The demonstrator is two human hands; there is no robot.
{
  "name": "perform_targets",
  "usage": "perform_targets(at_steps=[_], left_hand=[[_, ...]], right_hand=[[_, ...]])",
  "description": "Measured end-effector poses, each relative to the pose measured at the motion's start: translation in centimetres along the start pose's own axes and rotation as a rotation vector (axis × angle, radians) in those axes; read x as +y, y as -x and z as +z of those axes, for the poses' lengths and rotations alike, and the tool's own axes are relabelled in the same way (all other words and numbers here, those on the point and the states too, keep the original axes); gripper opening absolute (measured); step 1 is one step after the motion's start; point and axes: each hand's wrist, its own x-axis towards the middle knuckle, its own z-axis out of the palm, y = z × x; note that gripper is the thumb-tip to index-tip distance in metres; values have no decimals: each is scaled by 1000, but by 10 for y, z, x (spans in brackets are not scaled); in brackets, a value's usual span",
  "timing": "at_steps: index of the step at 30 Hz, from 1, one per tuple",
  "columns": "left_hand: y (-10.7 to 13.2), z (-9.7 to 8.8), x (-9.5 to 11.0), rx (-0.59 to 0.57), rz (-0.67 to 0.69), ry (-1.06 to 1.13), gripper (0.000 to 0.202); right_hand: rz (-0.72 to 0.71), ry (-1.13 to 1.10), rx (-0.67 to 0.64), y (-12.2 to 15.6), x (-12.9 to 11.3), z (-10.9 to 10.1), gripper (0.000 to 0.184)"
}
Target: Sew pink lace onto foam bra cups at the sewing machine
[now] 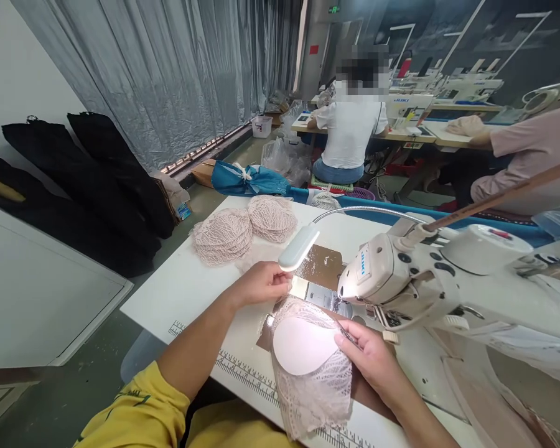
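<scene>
Nearest the camera, a yellow sleeve [135, 410] covers the person's left upper arm, and the bare forearm runs up and to the right across the white table [186, 292], whose near edge carries a printed ruler [247, 367]. The lace-covered cup [308, 354] lies flat on the table just in front of the sewing machine [429, 280], its pale moulded pad facing up and its lace trailing toward the camera; the long axis runs roughly from the needle area down toward the person.

The left hand [264, 283] sits at the far left corner of the piece, fingers curled down onto the lace edge beside the metal needle plate [320, 274]. It appears to pinch the edge, though the grip itself is hidden under the knuckles. The right hand [371, 361] rests on the right side of the cup, fingers closed on its rim, with a small dark tool, perhaps snips, showing at the fingertips. The right hand is nearer the pad's centre; the left is nearer the needle.

A gooseneck lamp [298, 247] hangs over the plate. Two stacks of finished lace cups [242, 230] lie farther left on the table, well apart from both hands. Black bags [98, 168] lean against the wall at left, their contents unseen. Two other people [350, 130] sit at machines in the background.
</scene>
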Motion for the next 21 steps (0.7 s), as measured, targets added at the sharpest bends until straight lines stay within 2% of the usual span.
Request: perform_targets(at_steps=[1,3,5,7,9,11,13,15,17,19,21], left_hand=[[5,-3,2,11,-38,-89,21],[14,-4,4,-39,-115,-238,28],[20,5,3,-91,-148,-277,27],[22,19,0,-73,-123,-254,20],[22,33,-3,-50,-83,-223,18],[21,40,-5,-64,-50,-174,18],[22,38,-6,-99,-26,-120,19],[24,29,-5,-107,-5,-86,22],[23,16,-2,-41,15,-98,25],[17,2,1,74,26,-156,25],[3,-7,3,171,32,-234,23]], right_hand=[[3,4,-20,1,0,-1,38],[2,11,-40,1,0,-2,39],[-7,5,-18,2,-1,-2,37],[-28,21,-20,2,-4,-3,33],[-62,110,-105,3,-8,-6,26],[-93,242,-242,4,-11,-10,24],[-114,344,-353,6,-11,-17,27],[-127,403,-393,7,-8,-24,26],[-136,452,-308,8,-2,-32,24],[-158,509,-118,9,1,-34,24],[-268,555,61,10,0,-28,22]])
